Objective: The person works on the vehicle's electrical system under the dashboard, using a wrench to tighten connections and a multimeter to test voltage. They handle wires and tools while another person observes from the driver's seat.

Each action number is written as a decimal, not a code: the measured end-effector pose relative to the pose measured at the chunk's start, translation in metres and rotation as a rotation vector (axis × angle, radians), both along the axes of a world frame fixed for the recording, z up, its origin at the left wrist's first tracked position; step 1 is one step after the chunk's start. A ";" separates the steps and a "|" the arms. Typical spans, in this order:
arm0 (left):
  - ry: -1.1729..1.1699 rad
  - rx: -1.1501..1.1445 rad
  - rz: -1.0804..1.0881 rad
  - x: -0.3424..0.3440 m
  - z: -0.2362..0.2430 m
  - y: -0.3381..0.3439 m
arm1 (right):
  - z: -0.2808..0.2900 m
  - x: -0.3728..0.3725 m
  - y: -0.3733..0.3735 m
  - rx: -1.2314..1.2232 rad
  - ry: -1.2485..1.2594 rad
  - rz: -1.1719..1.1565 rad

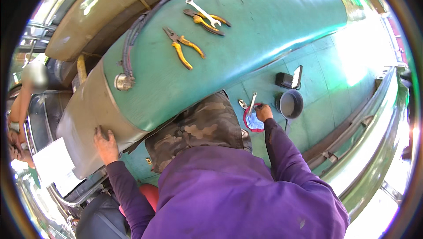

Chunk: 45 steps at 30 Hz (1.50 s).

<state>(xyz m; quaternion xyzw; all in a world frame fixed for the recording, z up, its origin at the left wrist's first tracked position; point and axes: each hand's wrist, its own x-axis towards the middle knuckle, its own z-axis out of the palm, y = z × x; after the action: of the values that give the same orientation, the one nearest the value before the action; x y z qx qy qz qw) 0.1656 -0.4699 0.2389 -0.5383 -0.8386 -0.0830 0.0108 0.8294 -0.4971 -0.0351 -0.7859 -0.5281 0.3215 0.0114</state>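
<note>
My left hand (105,145) lies flat on the grey end (88,120) of a long padded bench seat, fingers spread, holding nothing. Down on the green floor, my right hand (264,112) has its fingers curled at the edge of a blue cloth-like piece with a red border (253,122). Whatever those fingers grip is hidden. A combination wrench (252,102) rests on the cloth, right by that hand. Just left of it is a small metal tool head (242,103). To the right of the hand stands a dark round bowl (290,104).
Two yellow-handled pliers, one pair (183,47) apart and another (205,21) under a wrench (202,12), lie on the green seat (246,27). A hose with a metal connector (124,81) crosses it. An open black box (288,80) sits beyond the bowl. Another person's arm (20,111) shows far left.
</note>
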 end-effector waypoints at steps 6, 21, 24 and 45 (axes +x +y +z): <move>-0.019 -0.076 0.070 0.013 0.007 -0.005 | -0.082 -0.014 -0.007 -0.104 -0.221 0.177; -0.393 0.081 0.194 0.015 0.064 0.035 | 0.076 0.019 -0.002 -0.437 1.046 -1.064; -0.413 0.232 0.130 -0.009 0.077 0.073 | 0.141 0.030 -0.035 -0.378 1.341 -1.310; -1.049 0.532 0.222 -0.235 -0.032 0.408 | 0.301 -0.535 0.554 0.267 0.048 1.331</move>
<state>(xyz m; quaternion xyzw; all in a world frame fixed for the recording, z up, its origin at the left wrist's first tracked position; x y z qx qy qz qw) -0.0692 -0.0614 0.2064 -0.3134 -0.7336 -0.5432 -0.2616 0.2948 0.0571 0.2656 -0.2781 -0.9340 0.2094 -0.0804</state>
